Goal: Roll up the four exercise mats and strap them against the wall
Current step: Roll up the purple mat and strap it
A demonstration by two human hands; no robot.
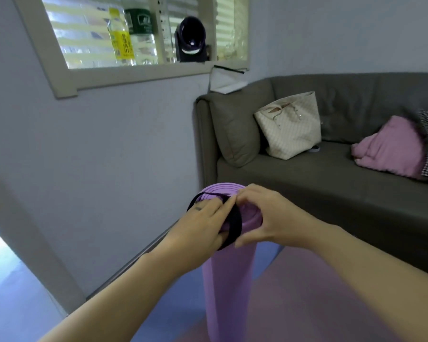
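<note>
1. The mat [229, 272] stands rolled on end by the sofa [331, 183]. The left hand [203, 225] and right hand [265, 215] pinch the strap [234, 227] at its top, fingers closed on it.
2. I'd keep the roll tight and work the loop down evenly.
3. The mat's base is cut off; other mats aren't visible; any strap fastening is hidden.

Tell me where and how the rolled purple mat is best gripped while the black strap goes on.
Probably around the upper body of the rolled purple mat, just below the black strap, with a hand wrapped in from the side. It stands upright as a smooth cylinder, so a side wrap should steady it and keep the layers tight. The left hand and right hand crowd the top end.
</note>
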